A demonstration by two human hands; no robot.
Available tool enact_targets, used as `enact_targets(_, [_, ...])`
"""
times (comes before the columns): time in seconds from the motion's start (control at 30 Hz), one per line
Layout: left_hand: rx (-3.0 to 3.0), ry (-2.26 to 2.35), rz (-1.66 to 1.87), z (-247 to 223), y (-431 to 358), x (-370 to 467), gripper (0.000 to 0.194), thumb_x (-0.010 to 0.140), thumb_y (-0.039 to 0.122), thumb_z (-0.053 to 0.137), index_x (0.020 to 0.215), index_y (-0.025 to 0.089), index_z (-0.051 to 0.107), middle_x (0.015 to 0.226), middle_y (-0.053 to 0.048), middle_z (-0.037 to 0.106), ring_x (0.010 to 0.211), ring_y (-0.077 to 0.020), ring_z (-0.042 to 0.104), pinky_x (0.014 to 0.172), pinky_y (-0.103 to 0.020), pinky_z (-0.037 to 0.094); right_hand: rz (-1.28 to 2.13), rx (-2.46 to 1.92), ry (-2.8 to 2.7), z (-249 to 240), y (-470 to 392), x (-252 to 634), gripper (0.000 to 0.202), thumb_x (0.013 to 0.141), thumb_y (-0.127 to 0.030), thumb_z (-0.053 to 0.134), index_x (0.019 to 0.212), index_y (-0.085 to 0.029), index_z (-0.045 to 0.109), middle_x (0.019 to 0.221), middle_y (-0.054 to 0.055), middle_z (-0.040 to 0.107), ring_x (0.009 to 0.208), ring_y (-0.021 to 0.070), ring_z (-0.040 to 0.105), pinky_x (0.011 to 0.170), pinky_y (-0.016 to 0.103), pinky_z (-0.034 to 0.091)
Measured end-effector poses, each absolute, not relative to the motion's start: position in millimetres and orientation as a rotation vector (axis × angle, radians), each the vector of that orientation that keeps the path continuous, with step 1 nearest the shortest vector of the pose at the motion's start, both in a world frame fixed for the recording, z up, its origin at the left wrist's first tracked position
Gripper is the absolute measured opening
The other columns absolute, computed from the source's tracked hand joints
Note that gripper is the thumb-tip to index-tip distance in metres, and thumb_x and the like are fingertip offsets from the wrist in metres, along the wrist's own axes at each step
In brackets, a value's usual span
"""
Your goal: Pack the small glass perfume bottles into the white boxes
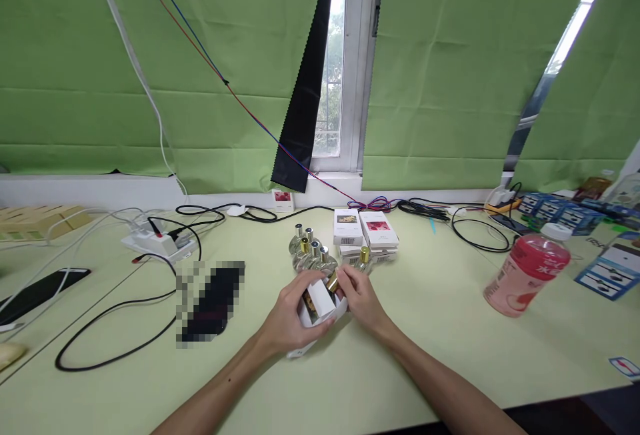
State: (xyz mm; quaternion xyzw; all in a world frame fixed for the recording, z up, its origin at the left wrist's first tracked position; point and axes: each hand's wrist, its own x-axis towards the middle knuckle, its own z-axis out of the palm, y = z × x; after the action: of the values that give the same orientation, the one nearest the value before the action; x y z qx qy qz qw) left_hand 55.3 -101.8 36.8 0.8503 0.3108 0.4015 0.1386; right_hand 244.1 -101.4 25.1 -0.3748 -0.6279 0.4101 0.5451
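Observation:
Near the table's middle, my left hand (293, 318) is closed around a small white box (320, 301) with its end open and a picture on one side. At the box's opening my right hand (360, 295) pinches the gold cap of a bottle (333, 282); the bottle's body is hidden by the box and fingers. Just beyond stand several small clear glass bottles (314, 261) with silver or gold caps, like perfume bottles. One gold-capped bottle (365, 259) is apart from them, behind my right hand.
White boxes (379, 229) with printed pictures are stacked behind the bottles. On the right are a pink drink bottle (527, 271) and blue boxes (607, 267). Black cables (425, 209) run along the back. To the left lie a power strip (155, 241) and a dark phone (45, 291).

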Motion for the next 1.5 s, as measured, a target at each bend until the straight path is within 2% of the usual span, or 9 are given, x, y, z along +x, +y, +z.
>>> enact_targets(0.4, [2.424,0.933,1.182,36.5,-103.0,55.7,0.06,0.072,0.032,0.075,0.126,0.021,0.053,0.119,-0.011,0.068,0.105,-0.0275,0.066,0.092,-0.04,0.055,0.976,-0.854,-1.523,28.6,-103.3,246.8,0.042,0.097,-0.054,0.049,0.07,-0.022,0.048,0.061,-0.004,0.044,0.055,0.0128,0.04,0.055,0.027,0.032])
enact_targets(0.73, [2.403,0.945,1.205,35.8,-104.6,57.0,0.056,0.075,0.033,0.074,0.124,0.021,0.052,0.114,-0.009,0.067,0.099,-0.0247,0.066,0.086,-0.037,0.055,1.073,-0.779,-1.528,28.9,-102.9,248.7,0.036,0.095,-0.051,0.055,0.077,-0.019,0.057,0.064,-0.003,0.045,0.057,0.0124,0.04,0.055,0.026,0.031])
enact_targets(1.0, [2.425,0.928,1.193,35.0,-103.7,54.2,0.059,0.074,0.032,0.075,0.127,0.021,0.051,0.119,-0.01,0.065,0.105,-0.0256,0.065,0.091,-0.038,0.053,1.119,-0.763,-1.538,28.1,-102.1,250.2,0.037,0.094,-0.051,0.058,0.078,-0.018,0.06,0.067,-0.002,0.047,0.059,0.0119,0.04,0.055,0.025,0.031])
enact_targets(1.33, [2.454,0.845,1.176,38.1,-102.4,54.1,0.059,0.074,0.03,0.074,0.127,0.022,0.05,0.119,-0.01,0.066,0.106,-0.0263,0.065,0.091,-0.04,0.054,1.247,-0.782,-1.533,25.6,-98.3,250.1,0.041,0.089,-0.055,0.062,0.077,-0.015,0.064,0.059,-0.003,0.047,0.048,0.0088,0.038,0.042,0.022,0.029])
enact_targets(1.5, [2.457,0.836,1.14,36.6,-102.5,51.9,0.06,0.074,0.031,0.075,0.128,0.023,0.049,0.12,-0.01,0.065,0.108,-0.0267,0.064,0.093,-0.041,0.054,1.269,-0.779,-1.533,24.9,-97.1,249.6,0.042,0.089,-0.054,0.063,0.075,-0.015,0.064,0.058,-0.003,0.047,0.046,0.0084,0.038,0.041,0.022,0.03])
